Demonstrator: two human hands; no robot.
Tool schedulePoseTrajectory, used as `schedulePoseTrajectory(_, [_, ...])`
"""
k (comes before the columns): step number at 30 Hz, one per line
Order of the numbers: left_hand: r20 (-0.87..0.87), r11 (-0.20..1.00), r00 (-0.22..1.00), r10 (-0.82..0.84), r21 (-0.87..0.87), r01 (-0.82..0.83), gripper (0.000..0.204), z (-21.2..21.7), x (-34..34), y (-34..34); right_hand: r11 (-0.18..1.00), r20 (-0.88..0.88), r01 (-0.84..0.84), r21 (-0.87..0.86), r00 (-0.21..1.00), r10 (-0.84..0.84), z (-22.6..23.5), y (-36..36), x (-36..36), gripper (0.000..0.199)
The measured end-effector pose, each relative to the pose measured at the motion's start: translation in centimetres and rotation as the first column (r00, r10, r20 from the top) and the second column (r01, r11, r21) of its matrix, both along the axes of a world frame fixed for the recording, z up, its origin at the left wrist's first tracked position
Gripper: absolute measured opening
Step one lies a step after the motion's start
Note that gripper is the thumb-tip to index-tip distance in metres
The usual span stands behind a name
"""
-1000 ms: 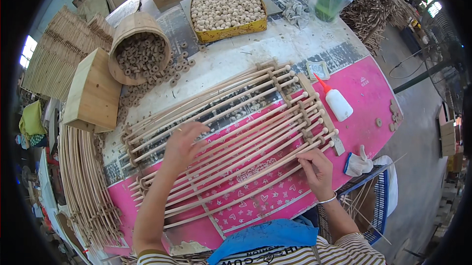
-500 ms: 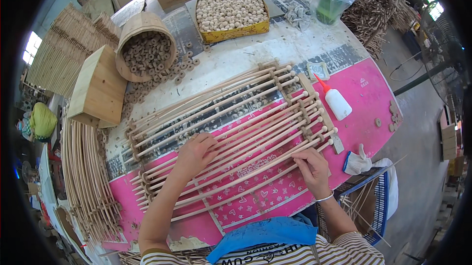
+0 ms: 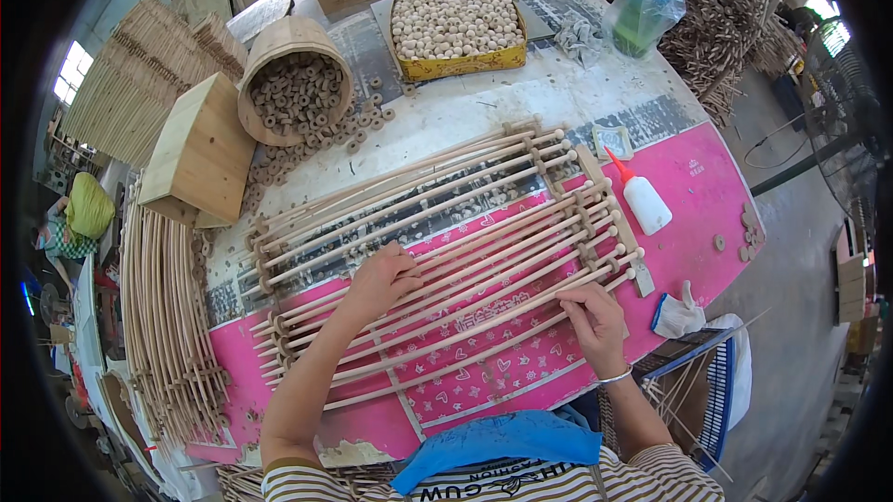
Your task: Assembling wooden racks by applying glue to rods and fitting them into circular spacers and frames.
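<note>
Pale wooden rods with ball ends lie side by side across the table, joined near both ends by brown wooden rings. Above the middle of these rods is my left hand, its fingers curled and pressed together at the tips; what they grip, if anything, is hidden. At the right end of the nearest rods, my right hand pinches a rod between thumb and forefinger. A flat wooden strip lies under the ball ends. Beyond my right hand, a white glue bottle with a red nozzle lies on the pink cover.
At the back stand a yellow box of wooden balls and a tipped wooden tub spilling rings. A wooden box and stacked rod panels are at the left. A white glove lies by a blue crate at the right.
The whole view has shifted slightly, with the table's things appearing further right. My left hand stays over the middle of the rods with its fingers curled; my right hand keeps its place.
</note>
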State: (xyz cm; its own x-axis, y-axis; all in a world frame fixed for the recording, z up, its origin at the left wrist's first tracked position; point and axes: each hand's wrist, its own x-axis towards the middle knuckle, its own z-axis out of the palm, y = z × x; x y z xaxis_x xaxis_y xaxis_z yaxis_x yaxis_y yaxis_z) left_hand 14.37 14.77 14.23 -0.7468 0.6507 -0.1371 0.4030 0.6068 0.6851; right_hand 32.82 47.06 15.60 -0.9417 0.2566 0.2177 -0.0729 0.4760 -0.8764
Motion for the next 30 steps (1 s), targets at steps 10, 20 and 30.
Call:
schedulePoseTrajectory(10, [-0.146,0.992,0.982,0.116,0.062,-0.108,0.023,0.9,0.4,-0.3,0.999,-0.030,-0.025,0.035,0.999,0.026,-0.1,-0.3,-0.1,0.013])
schedulePoseTrajectory(20, [-0.562,0.976,0.798,0.216,0.088,-0.201,0.013,8.9,1.8,-1.4,0.991,0.014,-0.127,-0.040,0.992,0.128,-1.5,-0.8,1.0,0.013])
schedulePoseTrajectory(30, [-0.904,0.676,0.365,0.224,-0.126,-0.726,0.011,25.5,2.0,-22.7,0.963,-0.001,-0.262,-0.067,0.965,0.263,-0.5,-2.9,0.7,0.010])
